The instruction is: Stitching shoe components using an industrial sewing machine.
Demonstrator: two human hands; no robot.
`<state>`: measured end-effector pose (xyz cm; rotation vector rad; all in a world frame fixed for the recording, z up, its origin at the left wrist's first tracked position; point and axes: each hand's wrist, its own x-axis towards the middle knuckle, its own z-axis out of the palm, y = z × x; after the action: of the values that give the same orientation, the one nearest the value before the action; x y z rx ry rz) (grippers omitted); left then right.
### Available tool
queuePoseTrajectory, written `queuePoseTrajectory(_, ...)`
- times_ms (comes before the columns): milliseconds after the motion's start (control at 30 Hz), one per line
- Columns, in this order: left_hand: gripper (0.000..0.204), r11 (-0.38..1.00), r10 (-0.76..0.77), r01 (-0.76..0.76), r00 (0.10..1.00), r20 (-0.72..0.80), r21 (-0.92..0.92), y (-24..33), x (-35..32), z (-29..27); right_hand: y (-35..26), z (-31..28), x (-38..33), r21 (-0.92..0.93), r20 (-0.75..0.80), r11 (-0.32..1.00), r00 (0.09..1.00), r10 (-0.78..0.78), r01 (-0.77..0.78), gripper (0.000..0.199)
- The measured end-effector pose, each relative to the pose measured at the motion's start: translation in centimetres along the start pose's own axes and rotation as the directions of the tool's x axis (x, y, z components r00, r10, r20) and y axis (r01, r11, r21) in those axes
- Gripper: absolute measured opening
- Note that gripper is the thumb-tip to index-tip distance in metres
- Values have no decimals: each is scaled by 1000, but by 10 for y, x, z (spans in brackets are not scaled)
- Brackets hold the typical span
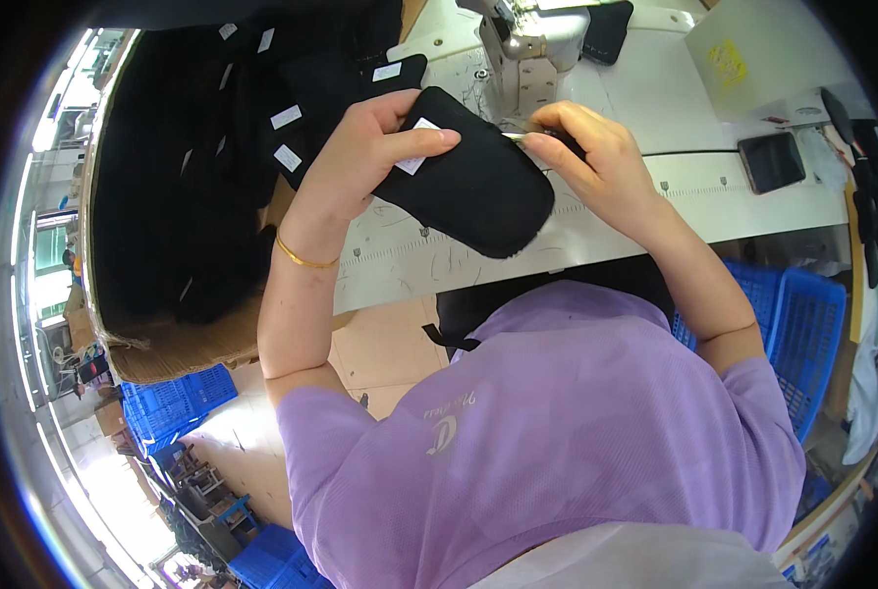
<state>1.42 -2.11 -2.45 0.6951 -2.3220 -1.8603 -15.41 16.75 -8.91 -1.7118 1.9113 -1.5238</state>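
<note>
My left hand (365, 157) grips a black padded fabric piece (478, 191) with a small white label, holding it over the white sewing table (655, 201). My right hand (591, 152) pinches a small metal tool, seemingly snips, at the piece's upper right edge, just in front of the sewing machine (527, 44). A gold bangle (301, 257) circles my left wrist.
A cardboard box (179, 344) full of black fabric pieces with white tags stands at my left. A dark phone (771, 162) lies on the table at the right. Blue plastic crates (802, 324) sit beside and below the table. Another black piece (606, 29) lies behind the machine.
</note>
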Motion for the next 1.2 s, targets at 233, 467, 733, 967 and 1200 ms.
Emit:
queuePoseTrajectory(233, 39, 988, -64, 100, 958, 280, -116, -4, 8, 8, 7, -3, 1, -74, 85, 974, 975, -207, 214, 25)
queuePoseTrajectory(467, 35, 935, -138, 182, 977, 160, -303, -16, 12, 14, -21, -11, -21, -112, 59, 868, 875, -480, 484, 31)
queuePoseTrajectory(733, 28, 918, 3, 37, 995, 100, -395, -22, 10, 14, 2, -7, -26, 704, 316, 530, 877, 362, -473, 28)
queuePoseTrajectory(967, 25, 836, -3, 133, 971, 238, -532, -29, 13, 5, 10, 1, -15, 593, 252, 742, 947, 198, -313, 29)
queuePoseTrajectory(1200, 28, 853, 5, 174, 940, 341, -492, -26, 13, 4, 14, 3, -12, 593, 294, 717, 927, 232, -367, 27)
